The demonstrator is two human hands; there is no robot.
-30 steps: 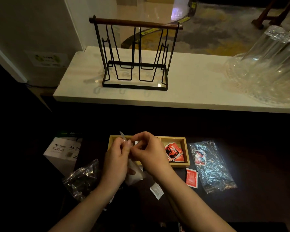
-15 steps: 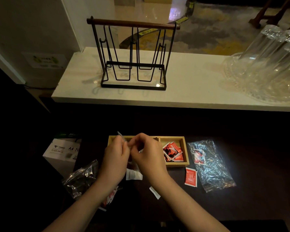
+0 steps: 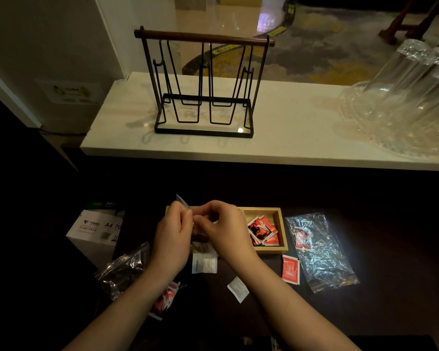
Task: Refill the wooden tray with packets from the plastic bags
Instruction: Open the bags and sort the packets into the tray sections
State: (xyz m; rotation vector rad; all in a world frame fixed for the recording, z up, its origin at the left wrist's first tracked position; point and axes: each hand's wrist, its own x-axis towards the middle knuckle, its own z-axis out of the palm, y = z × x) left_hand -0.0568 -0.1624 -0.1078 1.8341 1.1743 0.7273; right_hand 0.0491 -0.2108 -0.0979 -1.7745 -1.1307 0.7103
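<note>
Both hands (image 3: pixel 200 231) pinching a thin clear bag (image 3: pixel 182 201), mostly hidden, covering wooden tray's (image 3: pixel 284 231) left half

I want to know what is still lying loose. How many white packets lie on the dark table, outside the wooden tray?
2. One white rectangular packet lies just below the hands; a smaller white packet lies tilted, nearer the camera. The hands may hide more.

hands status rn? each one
Left hand: closed, pinching the clear bag.
Right hand: fingers curled at the same bag; grip on it cannot be told.
</note>
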